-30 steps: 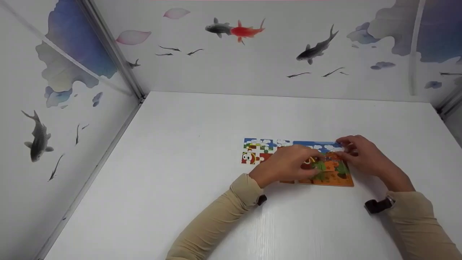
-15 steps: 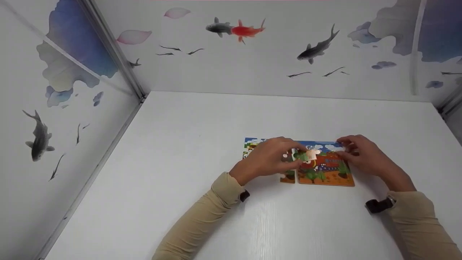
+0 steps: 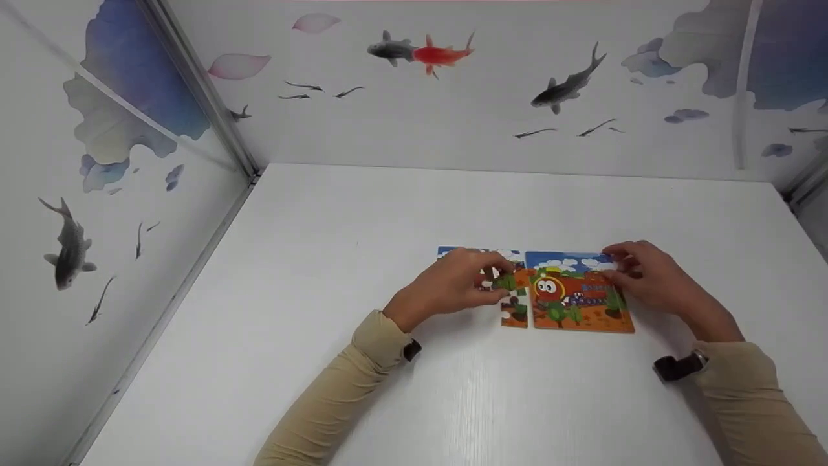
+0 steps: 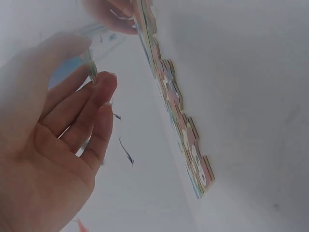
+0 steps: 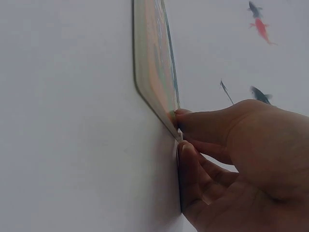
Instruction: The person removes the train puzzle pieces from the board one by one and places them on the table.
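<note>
My left hand (image 3: 446,285) pinches a small jigsaw piece (image 4: 91,66) between thumb and fingertip, raised off the table; the left wrist view shows it edge-on. Behind that hand lies a partly joined jigsaw (image 3: 515,314), much of it covered by the fingers in the head view. To its right, across a narrow gap, is a picture board (image 3: 576,317) with a smiling red cartoon train, clouds and trees. My right hand (image 3: 656,281) grips the board's right edge near the upper corner, thumb and fingertip right at the rim in the right wrist view.
The white table (image 3: 291,291) meets a back wall (image 3: 323,129) painted with fish and a left-hand wall panel (image 3: 39,323). Dark straps (image 3: 676,369) show at the sleeve cuffs.
My left hand has moved left from over the picture board to over the jigsaw, carrying a piece and uncovering the train's face. The right hand stays at the board's edge.
</note>
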A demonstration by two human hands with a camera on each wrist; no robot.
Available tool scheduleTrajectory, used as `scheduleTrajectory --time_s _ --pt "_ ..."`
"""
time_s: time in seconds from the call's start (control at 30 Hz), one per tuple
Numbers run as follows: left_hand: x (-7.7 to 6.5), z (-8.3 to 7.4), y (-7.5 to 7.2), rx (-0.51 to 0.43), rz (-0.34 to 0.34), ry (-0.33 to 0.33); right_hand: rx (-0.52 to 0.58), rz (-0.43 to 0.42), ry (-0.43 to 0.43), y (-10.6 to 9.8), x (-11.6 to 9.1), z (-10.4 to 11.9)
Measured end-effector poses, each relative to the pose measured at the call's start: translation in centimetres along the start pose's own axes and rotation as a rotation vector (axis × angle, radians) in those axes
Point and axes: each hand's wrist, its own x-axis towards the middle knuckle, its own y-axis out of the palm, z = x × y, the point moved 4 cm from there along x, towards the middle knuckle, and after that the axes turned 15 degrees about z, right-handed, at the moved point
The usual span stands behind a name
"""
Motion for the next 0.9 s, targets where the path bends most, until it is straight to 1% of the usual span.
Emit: scheduleTrajectory --time_s 0.1,0.17,0.43,0.6,0.73,0.9 --pt "-0.4 0.4 0.0 -0.024 0.008 0.004 0.003 0.002 -0.003 0.0 0.0 0.0" --pt "-0.7 0.6 0.0 -0.020 0.011 -0.005 0.006 0.004 -0.001 0.0 -0.1 0.1" --pt "-2.5 1.5 -0.1 0.026 0.021 -0.080 0.012 0.008 0.003 -0.1 -0.1 0.1" --pt "-3.6 1.8 -0.1 0.052 0.045 -0.121 0.014 0.014 0.010 -0.1 -0.1 0.1" --pt "-4.0 1.8 0.1 0.099 0.076 -0.145 0.010 0.015 0.011 0.0 -0.1 0.1" --pt "-3.9 1.7 0.6 0.183 0.101 -0.159 0.002 0.010 -0.002 -0.1 -0.2 0.1"
